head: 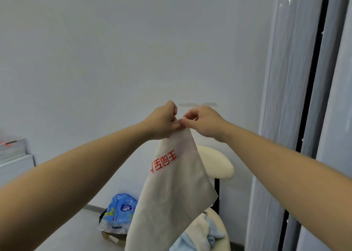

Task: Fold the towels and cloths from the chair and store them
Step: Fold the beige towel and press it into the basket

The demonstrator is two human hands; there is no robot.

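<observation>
Beige cloth hanging mid-frame | left hand and right hand both pinching its top corner | chair sitting behind

Beige red-lettered cloth hanging above towel-heaped chair

The hanging beige cloth with red print screens the cream round-backed chair and its white and pale-blue towel heap. At right, grey translucent curtains block passage; the left lies open.
</observation>
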